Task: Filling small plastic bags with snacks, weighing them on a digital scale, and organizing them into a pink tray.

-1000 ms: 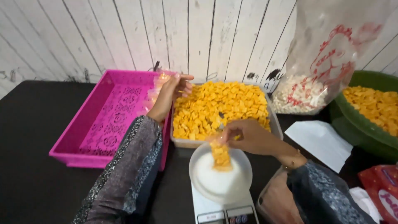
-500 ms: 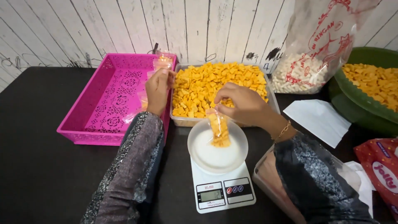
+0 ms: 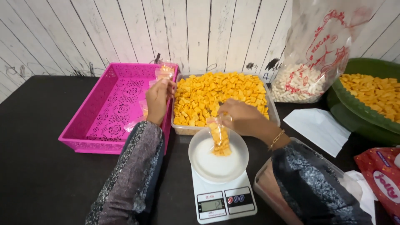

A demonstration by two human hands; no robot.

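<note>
My right hand [image 3: 241, 118] pinches the top of a small clear bag of orange crackers [image 3: 219, 139], which stands on the white plate [image 3: 208, 164] of a kitchen scale [image 3: 221, 203]. My left hand [image 3: 158, 98] holds another small clear bag [image 3: 163, 73] over the right rim of a pink perforated tray [image 3: 104, 110]. Just behind the scale, a clear tub [image 3: 273, 112] is heaped with loose orange crackers [image 3: 218, 96].
A large clear bag of white snacks [image 3: 308, 79] leans on the plank wall at the right. Beside it is a green basin of orange crackers [image 3: 366, 100]. A white paper [image 3: 318, 129], a red packet [image 3: 381, 179] and a clear container [image 3: 266, 183] lie on the black table.
My right hand has lowered the filled bag onto the scale plate. My left hand has stayed at the pink tray's rim with its bag. The camera view has shifted slightly.
</note>
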